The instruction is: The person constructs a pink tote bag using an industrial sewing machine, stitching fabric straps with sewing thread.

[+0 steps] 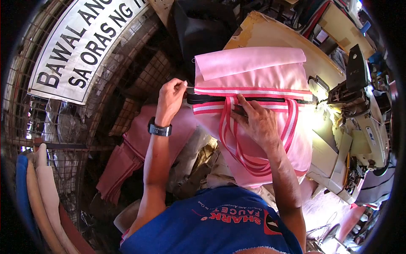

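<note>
Your left hand point(171, 98) pinches the end of the black zipper point(207, 98) at the left edge of the pink bag point(253, 76). Your right hand point(258, 122) presses the bag's front at the zipper line; whether its fingers grip anything cannot be told. The bag lies on the table point(262, 29), beside the sewing machine point(359, 110). The striped handles point(292, 122) appear attached and the zipper fitted, so I judge it nearly finished. A pile of pink pieces point(131, 148) lies unassembled.

- My view: bag point(253, 76), smooth pink cloth, faint sheen.
- Its straps point(292, 127): woven striped webbing, matt.
- Tabletop point(253, 29): worn, chipped painted wood.
- Sewing machine point(359, 114): dull painted metal.
</note>
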